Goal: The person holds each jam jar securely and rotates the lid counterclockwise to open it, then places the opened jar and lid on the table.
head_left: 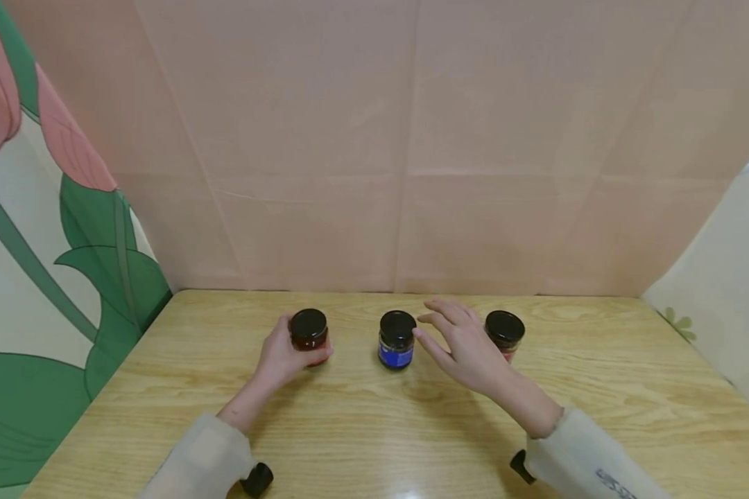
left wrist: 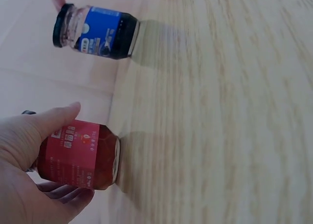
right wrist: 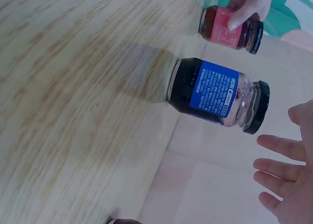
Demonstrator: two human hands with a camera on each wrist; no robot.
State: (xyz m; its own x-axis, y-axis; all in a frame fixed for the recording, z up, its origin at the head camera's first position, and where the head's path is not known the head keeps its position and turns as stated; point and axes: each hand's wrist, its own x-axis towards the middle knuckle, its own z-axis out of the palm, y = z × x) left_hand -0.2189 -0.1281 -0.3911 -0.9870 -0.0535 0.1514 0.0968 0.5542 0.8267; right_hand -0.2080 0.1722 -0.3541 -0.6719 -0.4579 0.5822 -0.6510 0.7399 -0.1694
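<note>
Left hand: your left hand (head_left: 283, 357) wraps thumb and fingers (left wrist: 54, 117) round the red-label jar (head_left: 308, 335); grasping it, jar upright on the table (head_left: 374, 430).
Right hand: your right hand (head_left: 465, 346) hovers with fingers (right wrist: 279, 148) spread and relaxed, released, holding nothing; whether the fingertips graze the lid, you cannot tell.
Blue-label jar: the blue-label jar (head_left: 397, 339) stands just at 9 o'clock of your right fingertips; black lid on.
Third jar: a black-lidded jar (head_left: 505, 333) sits at 3 o'clock of your right hand, partly hidden behind it.
Row: three jars in a line, apart from each other.
Edges: pink backdrop (head_left: 374, 138) close at 12 o'clock; bare wood toward 6 o'clock.
</note>
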